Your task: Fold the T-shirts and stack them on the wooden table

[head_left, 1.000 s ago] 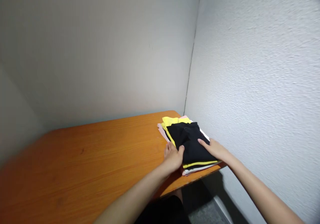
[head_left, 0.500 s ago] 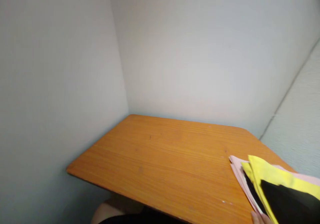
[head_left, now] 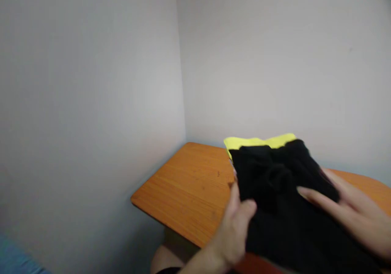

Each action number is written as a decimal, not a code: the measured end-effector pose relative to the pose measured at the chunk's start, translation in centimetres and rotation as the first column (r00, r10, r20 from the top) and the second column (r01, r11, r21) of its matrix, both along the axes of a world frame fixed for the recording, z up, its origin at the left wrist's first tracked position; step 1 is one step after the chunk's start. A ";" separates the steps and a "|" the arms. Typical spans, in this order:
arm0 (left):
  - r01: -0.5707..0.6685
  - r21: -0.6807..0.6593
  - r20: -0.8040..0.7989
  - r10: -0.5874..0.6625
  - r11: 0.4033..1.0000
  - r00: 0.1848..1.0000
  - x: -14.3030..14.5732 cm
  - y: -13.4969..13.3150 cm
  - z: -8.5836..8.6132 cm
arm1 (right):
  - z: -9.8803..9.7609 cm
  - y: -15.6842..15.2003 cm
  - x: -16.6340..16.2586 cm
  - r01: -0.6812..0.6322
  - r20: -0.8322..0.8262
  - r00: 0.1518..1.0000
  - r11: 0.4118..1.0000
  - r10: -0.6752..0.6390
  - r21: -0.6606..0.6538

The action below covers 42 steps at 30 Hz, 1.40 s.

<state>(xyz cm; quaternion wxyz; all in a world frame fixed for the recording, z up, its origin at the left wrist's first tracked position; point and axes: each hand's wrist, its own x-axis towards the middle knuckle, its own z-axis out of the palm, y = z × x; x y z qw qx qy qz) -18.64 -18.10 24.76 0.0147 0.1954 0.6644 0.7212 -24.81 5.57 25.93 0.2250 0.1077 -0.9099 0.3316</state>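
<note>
Between my two hands is a stack of folded clothes, held up over the table. On top lies a black folded garment (head_left: 275,200), slightly rumpled near its far end. A yellow cloth (head_left: 259,142) sticks out beneath it along the far edge. My left hand (head_left: 233,225) grips the stack's left side, thumb on top and fingers partly hidden underneath. On the right side, my right hand (head_left: 345,208) holds it the same way, with its thumb lying on the black fabric. Lower layers are mostly hidden.
The wooden table (head_left: 186,192) stands in the corner against pale walls (head_left: 269,62). Its left corner and front edge show. A bare knee (head_left: 166,259) is below the front edge. Something blue (head_left: 18,253) shows at the lower left.
The stack of clothes has come from the lower right toward the middle and is raised, now gripped by both hands. Earlier only fingertips showed at its edge. The view has turned left.
</note>
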 end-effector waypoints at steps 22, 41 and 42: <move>-0.672 -0.733 -0.649 0.397 -0.100 0.649 -16.5 -24.4 -5.2 | -6.4 -25.3 -24.0 -0.363 0.169 0.915 0.930 0.366 -0.046; -0.504 -0.708 -0.706 0.483 -0.495 0.517 -25.6 -28.0 -5.1 | -7.4 -26.9 -28.5 -0.434 -0.107 0.885 0.721 0.453 -0.541; -0.504 -0.702 -0.712 0.467 -0.504 0.524 -25.7 -28.0 -5.1 | -6.8 -24.5 -28.4 -0.438 -0.135 0.887 0.713 0.441 -0.548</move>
